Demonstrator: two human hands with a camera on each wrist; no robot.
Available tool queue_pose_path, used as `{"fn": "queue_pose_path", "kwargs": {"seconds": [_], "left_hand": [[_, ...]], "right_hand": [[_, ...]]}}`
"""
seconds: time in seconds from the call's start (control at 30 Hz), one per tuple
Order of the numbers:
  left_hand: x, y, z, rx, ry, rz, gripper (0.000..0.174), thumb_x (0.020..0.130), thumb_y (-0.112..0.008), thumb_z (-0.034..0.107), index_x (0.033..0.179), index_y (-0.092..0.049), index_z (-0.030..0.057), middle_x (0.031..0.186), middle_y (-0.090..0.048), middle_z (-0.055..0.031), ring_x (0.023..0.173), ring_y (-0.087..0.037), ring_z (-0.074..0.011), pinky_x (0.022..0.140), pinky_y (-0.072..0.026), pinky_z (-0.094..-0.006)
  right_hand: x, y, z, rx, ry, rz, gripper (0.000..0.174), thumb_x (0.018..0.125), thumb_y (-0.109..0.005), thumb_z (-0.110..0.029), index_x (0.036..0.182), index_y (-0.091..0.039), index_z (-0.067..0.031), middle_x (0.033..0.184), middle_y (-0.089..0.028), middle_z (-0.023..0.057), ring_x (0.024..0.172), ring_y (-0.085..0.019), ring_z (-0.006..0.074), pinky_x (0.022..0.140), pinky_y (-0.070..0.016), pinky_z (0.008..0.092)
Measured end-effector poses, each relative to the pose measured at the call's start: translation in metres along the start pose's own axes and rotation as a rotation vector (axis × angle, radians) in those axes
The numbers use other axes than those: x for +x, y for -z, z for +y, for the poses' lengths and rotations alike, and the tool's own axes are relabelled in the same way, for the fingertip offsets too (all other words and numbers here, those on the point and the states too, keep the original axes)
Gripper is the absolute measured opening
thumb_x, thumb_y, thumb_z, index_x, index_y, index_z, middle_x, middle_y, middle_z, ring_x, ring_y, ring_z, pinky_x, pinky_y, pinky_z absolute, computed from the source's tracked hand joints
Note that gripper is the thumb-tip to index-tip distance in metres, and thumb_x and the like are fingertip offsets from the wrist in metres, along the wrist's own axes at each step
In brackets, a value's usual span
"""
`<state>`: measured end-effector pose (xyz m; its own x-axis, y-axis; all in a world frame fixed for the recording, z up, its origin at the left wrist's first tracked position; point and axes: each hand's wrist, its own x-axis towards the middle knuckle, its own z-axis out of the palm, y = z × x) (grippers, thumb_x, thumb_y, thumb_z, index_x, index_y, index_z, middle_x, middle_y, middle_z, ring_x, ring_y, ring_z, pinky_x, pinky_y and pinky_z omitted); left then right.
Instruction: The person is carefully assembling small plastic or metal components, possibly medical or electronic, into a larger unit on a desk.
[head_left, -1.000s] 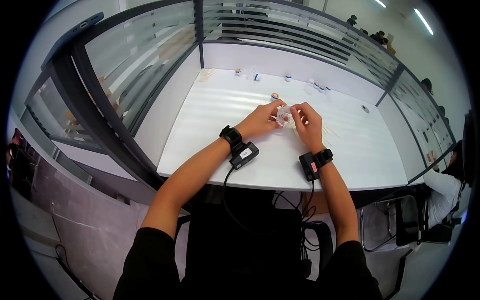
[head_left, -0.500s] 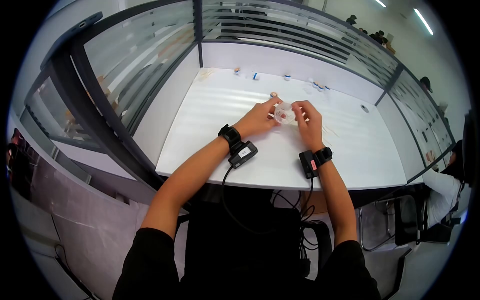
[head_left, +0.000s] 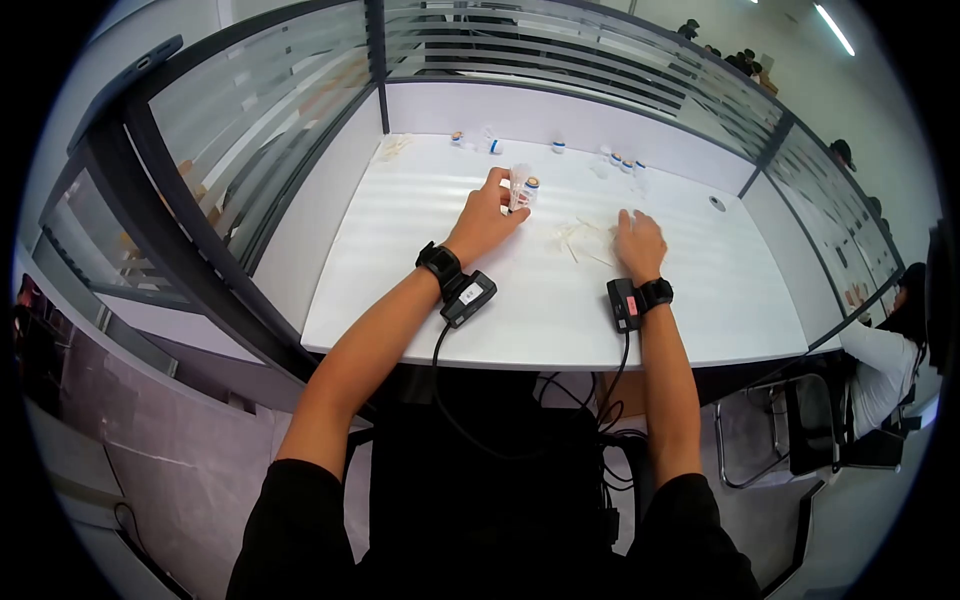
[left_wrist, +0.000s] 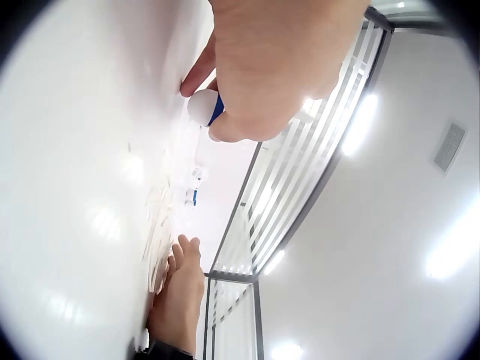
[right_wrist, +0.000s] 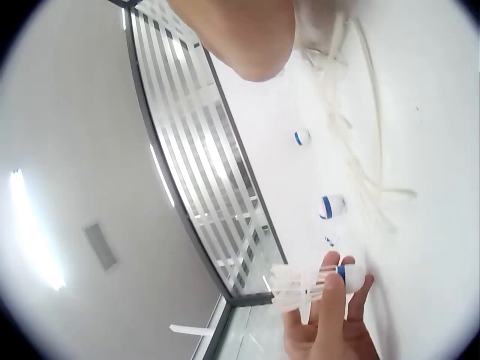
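Left hand (head_left: 488, 220): pinches the shuttlecock (right_wrist: 294, 286), upper centre of the head view, cork toward the bench (head_left: 530, 310).
Right hand (head_left: 642, 245): fingers loosely extended, seemingly empty, near the strands (head_left: 582, 240).
Set-down: probably best level, skirt unsqueezed.

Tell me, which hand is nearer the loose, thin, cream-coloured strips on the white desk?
Right. The right hand is just to the right of the cream-coloured strips; the left hand is farther off, on their left, holding a white-and-blue plastic shuttlecock.
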<state>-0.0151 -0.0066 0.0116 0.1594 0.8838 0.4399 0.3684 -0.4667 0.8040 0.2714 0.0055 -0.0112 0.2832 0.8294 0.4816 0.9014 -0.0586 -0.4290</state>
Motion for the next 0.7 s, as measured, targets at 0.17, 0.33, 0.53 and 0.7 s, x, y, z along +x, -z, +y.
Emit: {"fn": "queue_pose_path", "kwargs": {"seconds": [0.17, 0.33, 0.53, 0.7], "left_hand": [[0.000, 0.000, 0.001, -0.038, 0.014, -0.019, 0.052, 0.087, -0.075, 0.013, 0.129, -0.047, 0.0024, 0.107, -0.075, -0.0216, 0.102, -0.073, -0.0327, 0.090, -0.0564, -0.0408], [0.001, -0.001, 0.002, -0.019, 0.000, -0.024, 0.052, 0.087, -0.075, 0.013, 0.129, -0.047, 0.0017, 0.107, -0.075, -0.0211, 0.102, -0.074, -0.0319, 0.090, -0.0567, -0.0409], [0.001, -0.002, -0.001, -0.001, -0.005, -0.026, 0.053, 0.087, -0.075, 0.015, 0.130, -0.047, 0.0014, 0.107, -0.075, -0.0216, 0.102, -0.074, -0.0320, 0.090, -0.0568, -0.0407], [0.003, -0.003, -0.005, -0.021, 0.009, -0.008, 0.054, 0.087, -0.076, 0.015, 0.130, -0.047, 0.0002, 0.107, -0.075, -0.0226, 0.102, -0.074, -0.0321, 0.089, -0.0573, -0.0400]], "right_hand": [[0.005, -0.017, -0.004, 0.680, 0.173, -0.150, 0.052, 0.107, -0.050, -0.038, 0.135, -0.062, 0.0032, 0.136, -0.065, 0.0233, 0.127, -0.061, 0.0358, 0.109, -0.0447, 0.0396], [0.007, 0.001, -0.016, 0.798, 0.119, -0.083, 0.050, 0.109, -0.046, -0.035, 0.131, -0.066, 0.0040, 0.130, -0.069, 0.0180, 0.126, -0.062, 0.0262, 0.110, -0.0424, 0.0347], [0.004, 0.000, -0.008, 0.610, 0.055, 0.011, 0.048, 0.102, -0.060, -0.038, 0.127, -0.067, 0.0025, 0.134, -0.066, 0.0233, 0.126, -0.061, 0.0365, 0.108, -0.0452, 0.0403], [-0.012, 0.005, -0.033, 0.546, 0.359, -0.383, 0.061, 0.101, -0.062, -0.046, 0.148, -0.054, -0.0070, 0.156, -0.046, 0.0213, 0.146, -0.043, 0.0335, 0.119, -0.0356, 0.0409]]}}
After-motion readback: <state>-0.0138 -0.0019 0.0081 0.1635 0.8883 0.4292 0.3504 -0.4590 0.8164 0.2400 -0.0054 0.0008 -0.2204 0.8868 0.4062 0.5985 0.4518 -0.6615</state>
